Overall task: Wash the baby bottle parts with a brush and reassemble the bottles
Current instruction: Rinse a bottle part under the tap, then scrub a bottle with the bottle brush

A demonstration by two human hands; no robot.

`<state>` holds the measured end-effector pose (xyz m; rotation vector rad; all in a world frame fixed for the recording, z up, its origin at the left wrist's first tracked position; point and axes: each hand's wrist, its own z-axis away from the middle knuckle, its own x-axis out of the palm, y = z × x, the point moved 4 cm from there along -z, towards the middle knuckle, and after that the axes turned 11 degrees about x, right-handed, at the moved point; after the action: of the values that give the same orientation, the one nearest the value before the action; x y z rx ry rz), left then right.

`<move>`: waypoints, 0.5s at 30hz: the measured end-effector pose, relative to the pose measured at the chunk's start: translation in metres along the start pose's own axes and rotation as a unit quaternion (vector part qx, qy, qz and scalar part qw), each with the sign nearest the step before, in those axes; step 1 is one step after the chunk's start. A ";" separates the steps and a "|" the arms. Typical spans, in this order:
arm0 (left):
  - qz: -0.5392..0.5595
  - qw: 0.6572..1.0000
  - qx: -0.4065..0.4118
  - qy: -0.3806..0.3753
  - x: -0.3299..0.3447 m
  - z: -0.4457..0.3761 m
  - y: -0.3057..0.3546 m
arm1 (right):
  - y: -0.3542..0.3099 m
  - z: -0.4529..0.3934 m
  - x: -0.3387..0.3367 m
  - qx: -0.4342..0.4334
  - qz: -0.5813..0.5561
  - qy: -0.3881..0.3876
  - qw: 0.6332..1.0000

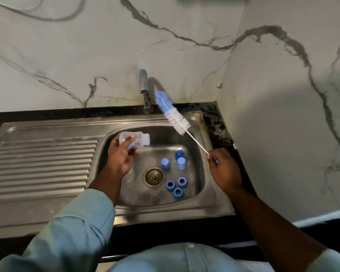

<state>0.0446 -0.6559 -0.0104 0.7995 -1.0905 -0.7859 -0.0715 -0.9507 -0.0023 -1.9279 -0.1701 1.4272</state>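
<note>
You face a steel sink set against marble walls, its tap beyond both hands. Your left hand grips a clear bottle, tilted over the basin; your right hand clasps the brush, raised clear. Between them lie 3 caps and 3 rings.

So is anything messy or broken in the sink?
Nothing looks broken or spilled. The blue rings and caps stand loose on the sink floor by the drain, waiting to be washed. The only grubby bit is dark staining on the counter corner behind the basin, beside the tap.
</note>
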 end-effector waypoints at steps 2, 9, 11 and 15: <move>0.012 0.999 0.026 0.036 -0.024 -0.014 0.027 | -0.015 0.010 0.007 -0.055 0.009 -0.018 0.998; 0.033 0.994 0.020 0.106 -0.076 -0.054 0.092 | -0.053 0.030 0.016 -0.213 0.091 -0.016 0.973; 0.044 0.990 0.041 0.124 -0.085 -0.062 0.103 | -0.066 0.032 0.018 -0.233 0.103 -0.009 0.967; 0.054 0.988 0.062 0.131 -0.090 -0.073 0.112 | -0.087 0.032 0.026 -0.247 0.139 -0.005 0.959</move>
<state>0.1069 -0.5123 0.0272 0.9127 -0.9448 -0.5086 -0.0640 -0.8588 0.0266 -2.4258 -0.2922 1.6951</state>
